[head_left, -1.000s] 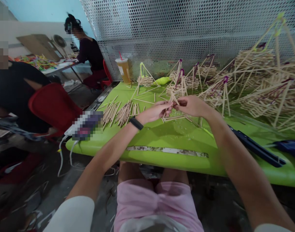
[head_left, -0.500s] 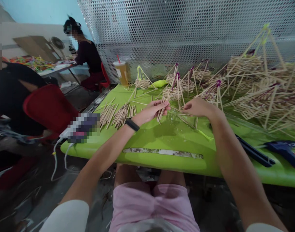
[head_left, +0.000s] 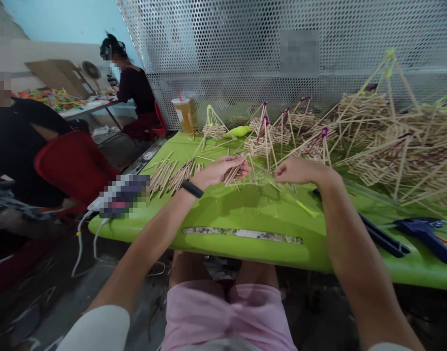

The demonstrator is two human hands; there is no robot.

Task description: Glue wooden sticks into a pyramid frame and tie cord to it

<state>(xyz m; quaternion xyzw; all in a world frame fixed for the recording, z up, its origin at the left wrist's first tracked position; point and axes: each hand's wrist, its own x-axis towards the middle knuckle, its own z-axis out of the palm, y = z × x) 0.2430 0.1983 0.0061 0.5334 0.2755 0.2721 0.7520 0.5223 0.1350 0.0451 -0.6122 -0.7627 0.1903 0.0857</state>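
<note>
Because the left hand [head_left: 228, 168] has its fingers curled around a loose bunch of thin wooden sticks [head_left: 232, 176], a stick could slide out if that hold slackens or if the uneven ends get knocked. The bunch sits roughly midway between the near and far edges of the worktop [head_left: 223, 214], with a few more sticks right beside it; whether these are joined or merely lie across one another I cannot tell. The right hand [head_left: 298, 170] is just to the right, its fingers bent inward, and the view does not show whether they pinch anything. Close beyond it stands a tied stick frame [head_left: 258, 146], one of several crowded towards the far edge; a forearm or knuckle reaching too far could tip its slender legs or snag a neighbour. Below the right hand, towards the near edge, a yellow-green strand [head_left: 306, 207] could catch on the wrist and drag light pieces along. Near the left edge, the loose stick pile [head_left: 161, 178] could scatter if a sleeve brushed it. Towards the right of the near edge, the blue glue gun [head_left: 423, 231] might burn the right forearm, should it be hot and the elbow swing outward.
</note>
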